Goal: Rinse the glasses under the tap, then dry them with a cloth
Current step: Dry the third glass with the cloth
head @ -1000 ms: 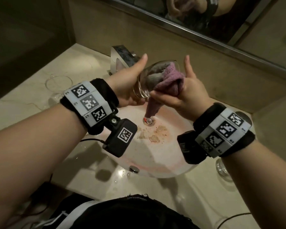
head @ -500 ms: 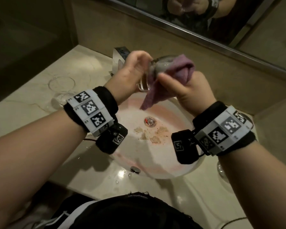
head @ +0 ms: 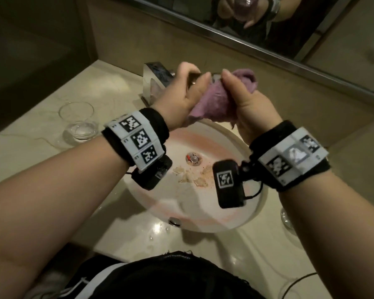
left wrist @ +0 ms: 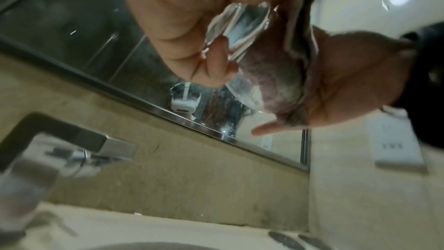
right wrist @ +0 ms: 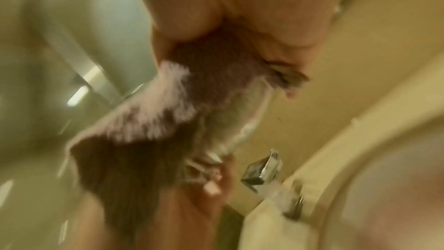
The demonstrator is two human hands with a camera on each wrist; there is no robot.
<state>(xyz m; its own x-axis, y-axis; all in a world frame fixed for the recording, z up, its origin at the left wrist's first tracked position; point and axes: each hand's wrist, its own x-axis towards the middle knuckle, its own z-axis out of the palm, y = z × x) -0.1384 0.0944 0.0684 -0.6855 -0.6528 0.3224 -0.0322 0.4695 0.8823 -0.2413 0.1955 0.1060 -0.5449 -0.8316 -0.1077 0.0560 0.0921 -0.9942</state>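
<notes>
Head view: left hand grips a glass held above the sink, fingers curled round its base end. Right hand holds a purple cloth stuffed into the glass mouth, thumb & fingers clamped on the bunched fabric. Left wrist view shows cloth pressed inside the clear wall. Glass itself mostly hidden btw both hands in head view. Tap just behind left hand. Another glass stands on the surface, left of sink, well apart from the hands. Right wrist view blurred
</notes>
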